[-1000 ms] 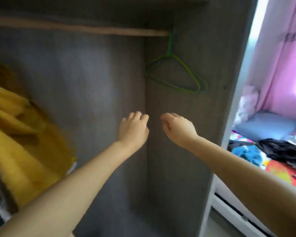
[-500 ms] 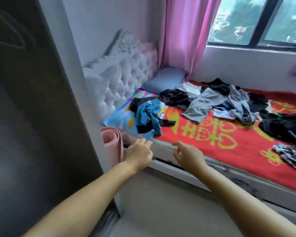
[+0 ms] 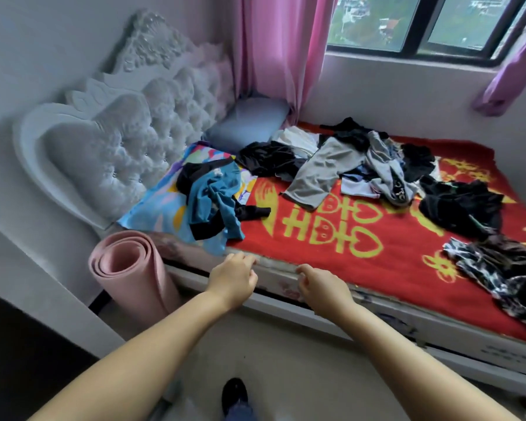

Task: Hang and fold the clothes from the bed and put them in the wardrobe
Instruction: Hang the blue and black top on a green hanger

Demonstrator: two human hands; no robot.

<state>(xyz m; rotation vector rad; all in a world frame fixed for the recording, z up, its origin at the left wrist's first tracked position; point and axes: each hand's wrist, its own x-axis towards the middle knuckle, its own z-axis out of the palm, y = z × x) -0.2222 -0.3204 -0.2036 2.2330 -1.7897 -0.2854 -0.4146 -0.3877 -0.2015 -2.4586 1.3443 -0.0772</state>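
A bed with a red blanket (image 3: pixel 331 247) fills the view, strewn with several garments. A teal and black garment (image 3: pixel 213 205) lies nearest, at the bed's left front. Grey trousers (image 3: pixel 319 174) sprawl in the middle, black clothes (image 3: pixel 459 205) to the right, and a black-and-white patterned piece (image 3: pixel 498 268) at the right edge. My left hand (image 3: pixel 233 278) and my right hand (image 3: pixel 324 287) hover side by side above the bed's front edge, fingers loosely curled, holding nothing. The wardrobe is a dark sliver at the lower left (image 3: pixel 12 344).
A rolled pink mat (image 3: pixel 134 275) stands on the floor by the tufted white headboard (image 3: pixel 119 141). A blue pillow (image 3: pixel 249 123) lies by the pink curtain (image 3: pixel 280 50). The window (image 3: pixel 422 22) is behind the bed. My dark shoe (image 3: pixel 234 393) is on the floor below.
My view swung from the wardrobe's inside with its green hanger round to the bed. Both empty hands came along and now sit closer to the bed's front edge.
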